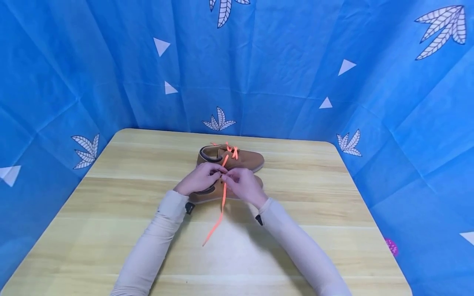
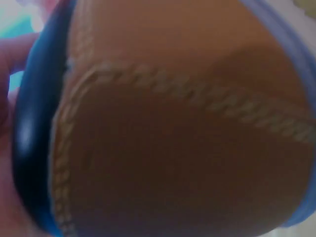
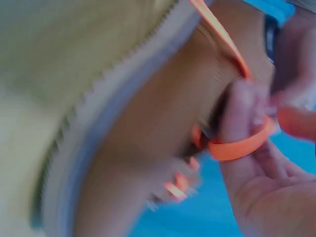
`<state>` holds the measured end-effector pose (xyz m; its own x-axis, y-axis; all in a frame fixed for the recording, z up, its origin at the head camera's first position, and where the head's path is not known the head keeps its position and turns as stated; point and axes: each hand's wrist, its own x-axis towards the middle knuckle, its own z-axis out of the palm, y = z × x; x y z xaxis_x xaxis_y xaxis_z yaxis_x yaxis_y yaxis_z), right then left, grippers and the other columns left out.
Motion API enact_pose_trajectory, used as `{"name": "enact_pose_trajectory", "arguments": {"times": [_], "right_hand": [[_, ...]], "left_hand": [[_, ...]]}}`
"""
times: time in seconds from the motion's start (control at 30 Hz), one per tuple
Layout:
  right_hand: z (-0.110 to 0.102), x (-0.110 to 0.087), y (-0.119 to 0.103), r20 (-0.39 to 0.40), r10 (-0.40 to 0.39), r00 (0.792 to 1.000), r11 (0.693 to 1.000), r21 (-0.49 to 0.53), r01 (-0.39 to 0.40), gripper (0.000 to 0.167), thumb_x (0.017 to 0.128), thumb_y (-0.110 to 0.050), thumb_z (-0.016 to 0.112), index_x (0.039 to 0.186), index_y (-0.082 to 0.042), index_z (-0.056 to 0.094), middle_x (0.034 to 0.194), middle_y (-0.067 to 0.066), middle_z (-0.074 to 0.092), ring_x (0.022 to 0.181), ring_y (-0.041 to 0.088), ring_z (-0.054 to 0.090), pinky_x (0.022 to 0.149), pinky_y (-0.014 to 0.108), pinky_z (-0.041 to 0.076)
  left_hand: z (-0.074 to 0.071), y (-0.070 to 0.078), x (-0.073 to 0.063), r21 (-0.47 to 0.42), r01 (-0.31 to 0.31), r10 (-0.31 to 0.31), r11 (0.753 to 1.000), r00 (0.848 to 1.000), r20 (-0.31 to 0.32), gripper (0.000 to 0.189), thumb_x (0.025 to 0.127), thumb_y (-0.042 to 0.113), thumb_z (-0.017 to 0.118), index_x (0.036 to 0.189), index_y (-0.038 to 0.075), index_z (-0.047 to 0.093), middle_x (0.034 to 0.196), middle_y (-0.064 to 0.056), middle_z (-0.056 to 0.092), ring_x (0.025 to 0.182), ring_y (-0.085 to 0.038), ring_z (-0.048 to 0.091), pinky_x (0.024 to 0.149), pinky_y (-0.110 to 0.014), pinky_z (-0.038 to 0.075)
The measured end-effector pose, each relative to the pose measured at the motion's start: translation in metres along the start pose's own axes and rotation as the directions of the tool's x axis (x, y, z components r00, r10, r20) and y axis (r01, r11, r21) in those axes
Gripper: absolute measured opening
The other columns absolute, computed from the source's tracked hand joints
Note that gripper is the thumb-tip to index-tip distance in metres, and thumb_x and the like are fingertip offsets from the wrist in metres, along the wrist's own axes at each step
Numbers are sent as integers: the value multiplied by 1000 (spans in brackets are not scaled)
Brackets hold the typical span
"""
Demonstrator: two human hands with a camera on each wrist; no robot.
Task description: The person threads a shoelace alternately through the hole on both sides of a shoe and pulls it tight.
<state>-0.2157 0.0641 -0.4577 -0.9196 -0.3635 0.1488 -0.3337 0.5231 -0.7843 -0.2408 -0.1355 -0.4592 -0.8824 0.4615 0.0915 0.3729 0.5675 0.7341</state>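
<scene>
Over the opening of the nearer brown shoe [image 1: 207,194], my two hands meet at the orange shoelace [image 1: 224,201]. The left hand [image 1: 200,179] comes in from the heel side, thumb and forefinger pinching at the lace. Across the fingers of my right hand [image 1: 244,186] runs a band of the lace [image 3: 242,148], gripped with the thumb close by. One lace end hangs over the shoe's near side onto the table. The shoe's stitched heel [image 2: 173,148] fills the left wrist view and hides most of the left fingers there.
Just behind stands a second brown shoe [image 1: 252,160], toe to the right, with an orange lace [image 1: 235,153] threaded in it. Both shoes are on a pale wooden table [image 1: 314,246]. A blue patterned curtain [image 1: 281,82] encloses the back and sides.
</scene>
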Motion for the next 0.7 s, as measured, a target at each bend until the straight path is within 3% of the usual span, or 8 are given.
{"name": "enact_pose_trajectory", "arguments": {"times": [0.1,0.17,0.27,0.33,0.43,0.53,0.7], "right_hand": [[-16,-9,2,-18,-136,990,983,-125,133,29,99,-22,71,121,-4,73,117,11,75,106,22,71,95,37,59],[-28,-11,13,10,-164,986,972,-169,163,47,95,-23,75,135,-1,63,136,14,66,129,30,62,112,46,50],[-41,-8,34,123,-130,984,952,-263,159,84,85,-30,86,153,-2,46,156,17,50,147,36,45,123,53,36],[-42,-7,50,208,-82,975,933,-327,148,101,80,-35,90,158,-2,36,162,17,42,150,39,39,124,55,33],[-39,-6,68,279,-60,958,904,-392,171,104,79,-41,90,158,-2,36,162,18,42,149,40,42,123,55,35],[-37,-6,76,267,-74,961,894,-409,183,96,80,-41,89,155,-4,43,160,17,45,146,39,45,122,54,37],[-36,-9,76,239,-74,968,904,-395,167,93,78,-39,91,154,-8,47,160,14,46,146,36,44,124,50,34]], "left_hand": [[3,-1,-1,-28,15,-15,1000,999,-33,25,103,9,56,119,8,75,112,-9,74,81,-14,60,75,-29,48],[2,-1,-1,-48,19,-21,999,998,-52,24,103,10,56,116,8,76,112,-10,74,80,-16,60,72,-29,47],[3,1,2,-39,36,-39,999,996,-74,23,103,14,57,114,10,78,115,-10,74,92,-20,64,79,-31,49],[4,2,3,-44,70,-74,997,992,-98,22,103,15,59,113,10,78,117,-10,75,100,-22,66,84,-34,51],[6,4,6,-75,122,-132,990,981,-140,20,101,14,63,113,7,78,117,-11,75,107,-25,68,90,-38,54],[4,7,10,-124,148,-172,981,963,-209,19,99,12,67,113,5,78,116,-13,75,104,-28,68,90,-42,56],[-9,15,16,-162,134,-183,978,920,-347,17,97,10,70,111,3,78,115,-15,76,104,-31,69,94,-46,56]]}}
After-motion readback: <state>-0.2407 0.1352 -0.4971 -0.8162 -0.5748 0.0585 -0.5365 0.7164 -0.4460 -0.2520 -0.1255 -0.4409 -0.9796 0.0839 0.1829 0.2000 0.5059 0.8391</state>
